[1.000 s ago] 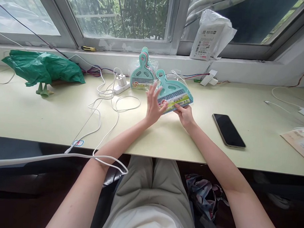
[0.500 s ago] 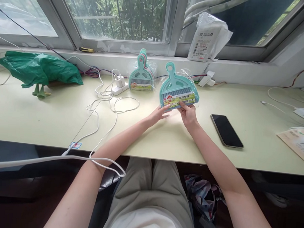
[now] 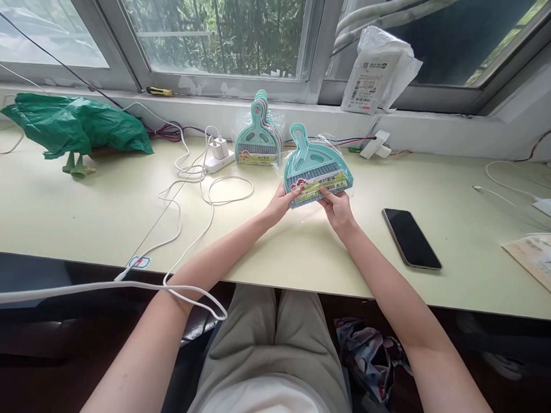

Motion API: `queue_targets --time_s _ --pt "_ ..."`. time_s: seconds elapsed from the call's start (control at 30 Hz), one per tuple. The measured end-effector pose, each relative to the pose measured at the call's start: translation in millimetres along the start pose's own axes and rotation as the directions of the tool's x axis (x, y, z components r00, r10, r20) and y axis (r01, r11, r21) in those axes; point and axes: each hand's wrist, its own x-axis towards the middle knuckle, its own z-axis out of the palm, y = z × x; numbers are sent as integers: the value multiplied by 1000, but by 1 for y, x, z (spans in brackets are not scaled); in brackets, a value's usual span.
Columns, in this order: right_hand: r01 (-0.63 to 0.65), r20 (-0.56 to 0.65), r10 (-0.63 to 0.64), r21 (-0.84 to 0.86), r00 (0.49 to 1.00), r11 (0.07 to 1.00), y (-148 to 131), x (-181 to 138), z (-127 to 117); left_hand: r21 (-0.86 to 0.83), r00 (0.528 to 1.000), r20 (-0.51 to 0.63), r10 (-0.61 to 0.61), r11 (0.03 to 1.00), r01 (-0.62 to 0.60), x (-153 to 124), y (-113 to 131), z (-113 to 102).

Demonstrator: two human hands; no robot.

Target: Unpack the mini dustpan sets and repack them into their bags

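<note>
Both hands, left hand (image 3: 280,205) and right hand (image 3: 337,207), pinch the wrapped teal dustpan set (image 3: 316,167) above the table (image 3: 76,205); its label print is unreadable. Behind stands a stack of dustpan sets (image 3: 258,136), with a phone (image 3: 412,238) to the right.

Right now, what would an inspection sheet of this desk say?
Surface: pale desk under a window.
Job's things: wrapped teal dustpan set, held up; stack of similar sets behind it.
Clutter: green plastic bag, dark phone, white parcel on the sill, booklet.
Hands: left hand and right hand grip the set's lower edge.
Cables: white charger cable looped across the desk.
Surroundings: foliage outside; crumpled cloth below.
</note>
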Motion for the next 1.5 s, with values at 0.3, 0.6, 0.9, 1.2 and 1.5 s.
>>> queue_targets --time_s 0.3,0.6,0.9,1.2,1.5 --pt "-33 26 33 -7 999 999 -1 -1 2 99 994 2 113 989 -113 1 2 3" --pt "-50 101 57 -66 993 997 -7 -4 1 105 986 -46 162 982 -156 -1 4 4" --pt "-51 107 68 -150 992 987 -8 -6 5 126 980 -18 196 973 -192 1 3 3" --pt "-80 94 95 -154 991 985 -8 -3 1 129 986 -11 168 978 -165 1 -1 1" --pt "-111 77 125 -159 989 981 -14 -4 0 76 993 -25 116 991 -114 -3 1 6"
